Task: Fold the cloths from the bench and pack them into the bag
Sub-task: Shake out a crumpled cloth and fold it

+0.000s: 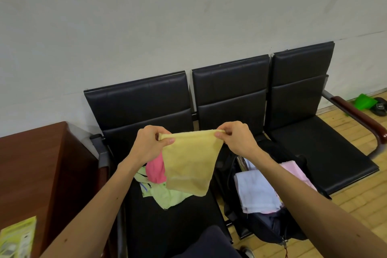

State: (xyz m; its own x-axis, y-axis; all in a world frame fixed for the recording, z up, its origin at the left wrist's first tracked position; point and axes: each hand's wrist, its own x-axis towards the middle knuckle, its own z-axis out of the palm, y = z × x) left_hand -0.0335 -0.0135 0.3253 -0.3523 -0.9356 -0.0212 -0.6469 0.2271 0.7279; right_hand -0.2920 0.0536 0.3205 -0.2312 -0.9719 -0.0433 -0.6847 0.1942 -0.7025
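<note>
Folding is the step in hand, from the head view: my left grip [151,144] and right grip [235,138] each pinch a top corner of the yellow cloth [188,170], which hangs in the air above the counter [178,223]. A pink cloth [156,170] and a green cloth [167,194] lie unfolded on the seat beneath. Next, I judge, I bring the corners together, then lay it in the bag [251,226] on the folded white cloth [256,191].

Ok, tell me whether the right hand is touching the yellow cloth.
Touching. The head view shows the right hand pinching a top corner of the yellow cloth between thumb and fingers, with no gap; the left hand pinches the other corner.
</note>
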